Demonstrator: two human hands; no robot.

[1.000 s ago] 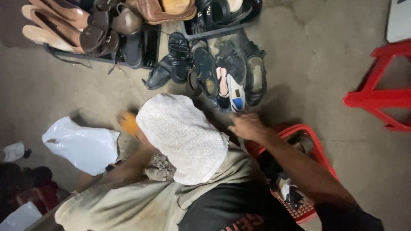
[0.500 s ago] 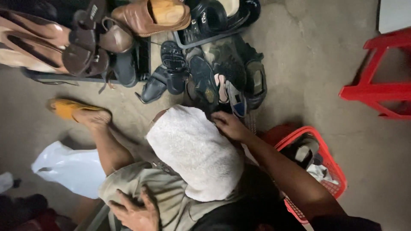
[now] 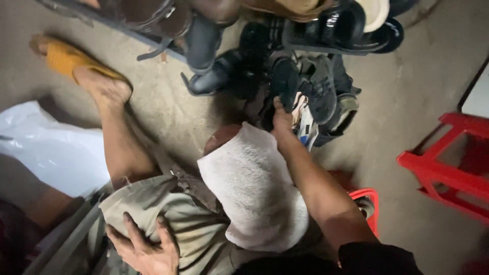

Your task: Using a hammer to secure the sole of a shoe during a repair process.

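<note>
My right hand (image 3: 280, 118) reaches forward into a pile of dark shoes (image 3: 310, 91) on the concrete floor. Its fingertips are against a black shoe (image 3: 285, 81) and partly hidden, so the grip is unclear. A white towel (image 3: 254, 188) lies draped over my raised right knee, under that forearm. My left hand (image 3: 142, 249) rests flat on my thigh on the khaki shorts (image 3: 193, 224), fingers apart and holding nothing. My left leg stretches out, the foot in a yellow sandal (image 3: 69, 60).
A low rack with brown and black shoes (image 3: 168, 20) runs along the top. A white plastic bag (image 3: 56, 147) lies at the left. A red plastic stool (image 3: 448, 168) stands at the right, and a red basket rim (image 3: 369, 203) shows beside my right arm.
My right hand went from the red basket up over the towel into the shoe pile. My left hand settled on my thigh. The view shifted closer to the shoes.
</note>
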